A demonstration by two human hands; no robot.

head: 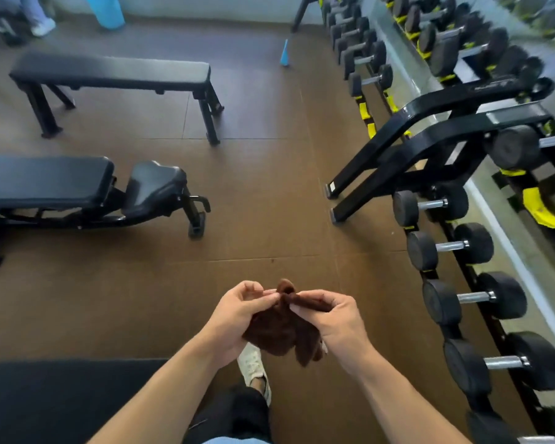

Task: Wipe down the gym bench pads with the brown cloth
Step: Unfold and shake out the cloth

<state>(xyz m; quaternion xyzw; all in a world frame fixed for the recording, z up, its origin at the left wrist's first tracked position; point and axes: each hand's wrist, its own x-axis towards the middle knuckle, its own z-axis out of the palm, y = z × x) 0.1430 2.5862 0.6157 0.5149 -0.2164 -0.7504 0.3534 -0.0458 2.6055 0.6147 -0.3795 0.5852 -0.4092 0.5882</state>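
We held the brown cloth [282, 328] bunched between both hands above the floor, its long axis running from a small peak at the fingertips down toward our body. Our left hand [234, 318] pinched its upper left edge; our right hand [337, 322] pinched the upper right edge. Ahead and left of the left hand stood the adjustable bench [77, 187] and, farther off, the flat bench [109, 73]. Right of the right hand ran the dumbbell rack [455, 283]. A dark pad [61, 402] lay beside the left forearm.
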